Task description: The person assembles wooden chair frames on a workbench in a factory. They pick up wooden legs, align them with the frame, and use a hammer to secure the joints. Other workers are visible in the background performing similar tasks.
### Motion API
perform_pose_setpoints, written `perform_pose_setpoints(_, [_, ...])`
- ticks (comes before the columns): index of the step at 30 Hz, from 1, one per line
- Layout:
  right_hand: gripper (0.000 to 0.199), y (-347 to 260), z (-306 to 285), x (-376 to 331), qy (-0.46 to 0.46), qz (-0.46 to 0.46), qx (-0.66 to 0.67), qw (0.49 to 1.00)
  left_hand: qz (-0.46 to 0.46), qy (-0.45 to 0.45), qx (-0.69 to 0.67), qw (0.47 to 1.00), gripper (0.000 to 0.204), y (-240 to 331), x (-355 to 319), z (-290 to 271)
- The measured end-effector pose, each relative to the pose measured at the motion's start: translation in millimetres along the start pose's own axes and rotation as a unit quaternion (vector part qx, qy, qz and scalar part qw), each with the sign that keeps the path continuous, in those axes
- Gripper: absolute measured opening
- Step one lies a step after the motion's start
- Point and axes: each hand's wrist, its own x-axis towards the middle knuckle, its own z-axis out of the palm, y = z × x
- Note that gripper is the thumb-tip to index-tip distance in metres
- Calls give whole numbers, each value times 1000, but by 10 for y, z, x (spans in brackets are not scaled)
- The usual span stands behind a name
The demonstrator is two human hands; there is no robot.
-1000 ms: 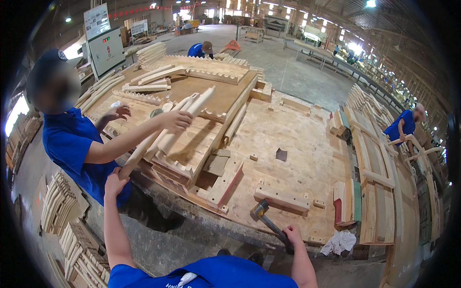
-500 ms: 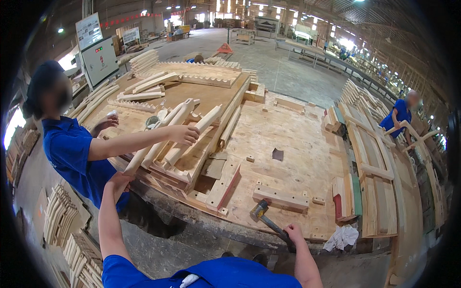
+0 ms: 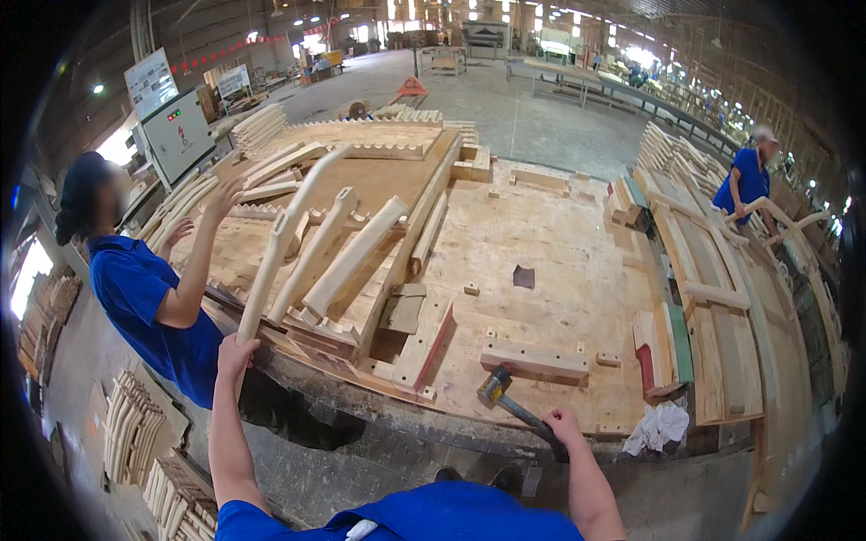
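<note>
My left hand (image 3: pixel 236 353) is closed round the lower end of a long, slightly bent pale wooden post (image 3: pixel 287 230) with a slot cut in it. The post slants up over the left side of the workbench, above other shaped wooden posts (image 3: pixel 356 257). My right hand (image 3: pixel 565 426) is closed at the dark grip of a hammer (image 3: pixel 521 412) near the bench's front edge. Its head (image 3: pixel 493 385) rests on the plywood, beside a wooden block (image 3: pixel 534 361) with holes. At left, a co-worker's raised hand (image 3: pixel 223 197) is open and apart from the post.
A red-edged block (image 3: pixel 424 347) and a green-and-red block (image 3: pixel 661 352) are fixed on the bench (image 3: pixel 505 234). A crumpled white cloth (image 3: pixel 657 427) lies at the front right corner. Stacked wooden parts (image 3: pixel 135 419) stand on the floor at left. Another person (image 3: pixel 744 180) handles a wooden frame at right.
The post in my left hand has swung up, its top rising above the other posts. The co-worker's hand has drawn back from the posts and lifted. My right hand and the hammer stay put.
</note>
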Motion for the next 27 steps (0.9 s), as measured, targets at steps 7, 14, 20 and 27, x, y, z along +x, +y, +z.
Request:
perform_pose_setpoints(7, [27, 36, 9, 20, 1, -36, 14, 999, 54, -124, -219, 966, 22, 411, -503, 245])
perform_pose_setpoints(14, [17, -4, -27, -52, -1, -31, 70, 997, 41, -183, -179, 966, 43, 990, -1471, 1340])
perform_pose_setpoints(20, [23, 126, -17, -18, 2, -58, 84, 995, 132, -148, 8, 980, 53, 700, -1973, 2209])
perform_pose_setpoints(27, [18, 41, -74, -46, -49, -58, 91, 993, 106, -170, 145, 969, 55, 617, -2278, 2724])
